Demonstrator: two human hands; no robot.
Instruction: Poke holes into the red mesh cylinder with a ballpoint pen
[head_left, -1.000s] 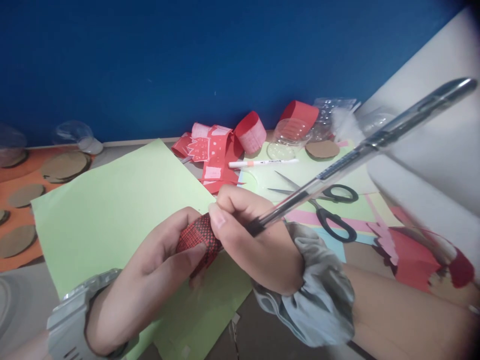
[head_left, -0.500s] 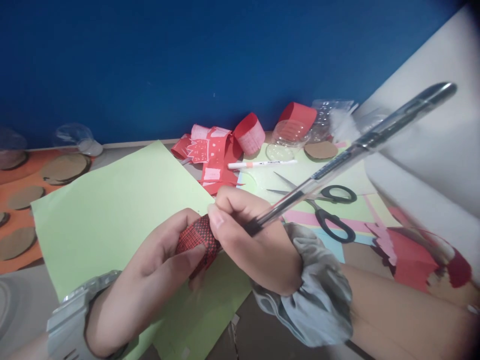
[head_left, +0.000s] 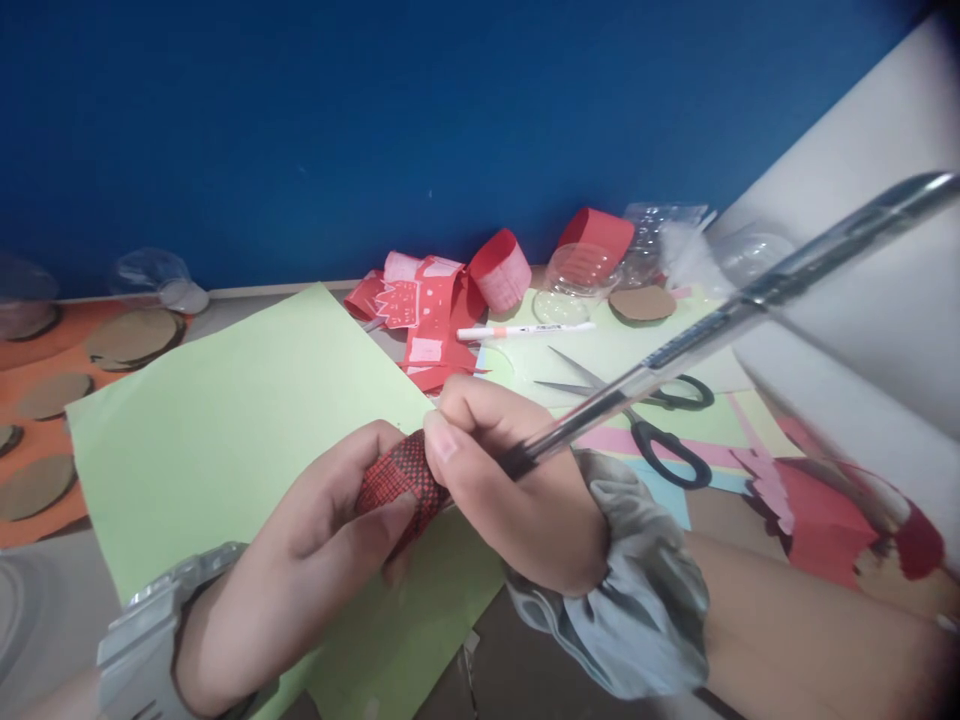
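My left hand (head_left: 300,545) is closed around a small red paper piece (head_left: 394,480) covered in a black crosshatch pattern, thumb on its near face. My right hand (head_left: 510,480) is closed on a clear-barrelled pen (head_left: 622,388). The pen slants up to the right, its cap end reaching the right edge of view. Its writing tip is hidden by my fingers, right against the patterned piece. Beneath both hands spreads a light green paper sheet (head_left: 232,400).
Black-handled scissors (head_left: 667,455) lie spread on coloured papers at right. Behind are a white marker (head_left: 525,331), a red paper figure (head_left: 431,310), red paper rings (head_left: 501,272) and clear plastic lids (head_left: 581,268). Cardboard discs (head_left: 135,338) rest on orange paper at left. A blue wall (head_left: 420,130) rises behind.
The pen's upper end has swung slightly to the right and a little lower. Both hands stay nearly in place on the patterned piece, and the whole view has shifted slightly.
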